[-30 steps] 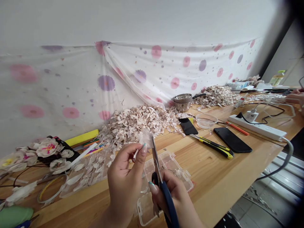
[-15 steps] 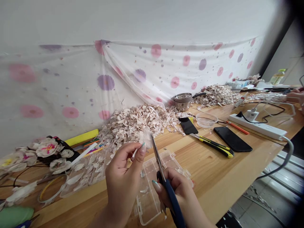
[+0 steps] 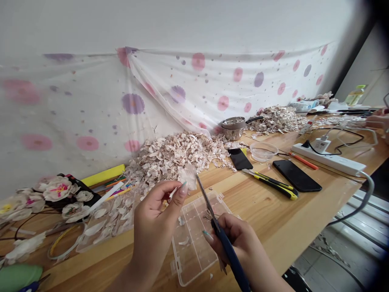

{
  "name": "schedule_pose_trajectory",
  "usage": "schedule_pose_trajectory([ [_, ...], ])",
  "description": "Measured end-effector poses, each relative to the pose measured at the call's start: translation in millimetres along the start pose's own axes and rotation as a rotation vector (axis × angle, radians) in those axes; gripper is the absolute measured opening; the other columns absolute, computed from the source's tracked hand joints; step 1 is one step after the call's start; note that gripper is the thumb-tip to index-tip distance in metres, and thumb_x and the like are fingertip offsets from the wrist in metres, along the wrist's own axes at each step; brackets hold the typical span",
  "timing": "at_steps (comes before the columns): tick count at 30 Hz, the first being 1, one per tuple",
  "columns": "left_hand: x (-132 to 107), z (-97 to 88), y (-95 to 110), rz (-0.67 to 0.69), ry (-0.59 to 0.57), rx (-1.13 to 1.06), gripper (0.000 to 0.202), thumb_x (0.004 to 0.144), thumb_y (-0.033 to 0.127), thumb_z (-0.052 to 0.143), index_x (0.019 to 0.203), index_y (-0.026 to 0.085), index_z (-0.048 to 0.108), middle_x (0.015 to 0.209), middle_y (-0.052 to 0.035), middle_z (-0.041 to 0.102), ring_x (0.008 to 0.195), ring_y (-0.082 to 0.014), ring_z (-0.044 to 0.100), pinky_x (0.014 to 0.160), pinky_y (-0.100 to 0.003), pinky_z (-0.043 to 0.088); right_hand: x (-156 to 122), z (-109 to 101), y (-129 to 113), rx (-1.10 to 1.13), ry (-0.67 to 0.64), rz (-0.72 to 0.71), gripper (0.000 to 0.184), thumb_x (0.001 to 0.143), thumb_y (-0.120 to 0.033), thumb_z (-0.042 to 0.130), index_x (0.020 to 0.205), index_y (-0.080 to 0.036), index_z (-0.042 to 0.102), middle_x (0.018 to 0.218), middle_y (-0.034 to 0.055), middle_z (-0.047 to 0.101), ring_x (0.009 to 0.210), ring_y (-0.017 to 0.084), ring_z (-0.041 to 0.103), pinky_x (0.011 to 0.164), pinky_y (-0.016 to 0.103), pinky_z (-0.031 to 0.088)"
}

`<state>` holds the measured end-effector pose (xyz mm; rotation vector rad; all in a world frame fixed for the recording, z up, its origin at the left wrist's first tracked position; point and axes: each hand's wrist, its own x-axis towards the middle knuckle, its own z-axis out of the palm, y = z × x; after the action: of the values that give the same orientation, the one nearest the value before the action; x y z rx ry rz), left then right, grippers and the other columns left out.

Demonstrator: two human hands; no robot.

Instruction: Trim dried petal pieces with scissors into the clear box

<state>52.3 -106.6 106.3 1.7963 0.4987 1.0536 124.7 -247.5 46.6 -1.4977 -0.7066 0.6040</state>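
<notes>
Between thumb and forefinger, my left hand point(image 3: 161, 215) pinches a thin, pale, translucent petal-like piece point(image 3: 188, 177). My right hand point(image 3: 234, 239) is closed around the dark blue handles of a pair of scissors point(image 3: 226, 243). The blades point up and left, their tip beside the right edge of the pale piece; whether they touch cannot be made out. Beneath both hands lies a clear plastic compartment box point(image 3: 190, 263) with a few scraps in it. Behind my left hand rises a heap of dried pale petals point(image 3: 173, 156).
Two phones point(image 3: 240, 159) point(image 3: 296, 175), yellow-black utility knives point(image 3: 270, 183), a clear round dish point(image 3: 263, 151) and a power strip point(image 3: 331, 159) lie to the right. Metal bowls point(image 3: 233, 129) stand behind. Petal flowers point(image 3: 60, 190) are at left. Another person's hand point(image 3: 378, 120) shows far right.
My right hand and the scissors have moved slightly right and down, away from the pale piece. My left hand still pinches that piece, now turned a little broader to view.
</notes>
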Motion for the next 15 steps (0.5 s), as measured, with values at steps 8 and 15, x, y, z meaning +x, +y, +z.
schedule_pose_trajectory([
  [8, 11, -11.9, -6, -0.155, -0.065, -0.099, 0.029, 0.067, 0.04, 0.081, 0.088, 0.023, 0.071, 0.078, 0.0026, 0.068, 0.073, -0.011, 0.06, 0.065, -0.016, 0.047, -5, -1, 19, 0.327, -0.015, 0.034, 0.054, 0.07, -0.072, 0.06, 0.069, -0.022, 0.04, 0.048, -0.0069, 0.039, 0.037, 0.008, 0.033, 0.037, 0.021, 0.032],
  [15, 19, -23.6, 6, -0.298, -0.154, -0.133, 0.039, 0.053, 0.047, 0.087, 0.078, 0.021, 0.072, 0.071, 0.0013, 0.068, 0.064, -0.0101, 0.057, 0.055, -0.014, 0.045, -15, 1, 19, 0.347, -0.246, -0.179, 0.049, 0.085, -0.069, 0.043, 0.089, -0.021, 0.05, 0.088, 0.0069, 0.051, 0.08, 0.017, 0.048, 0.08, 0.031, 0.045],
])
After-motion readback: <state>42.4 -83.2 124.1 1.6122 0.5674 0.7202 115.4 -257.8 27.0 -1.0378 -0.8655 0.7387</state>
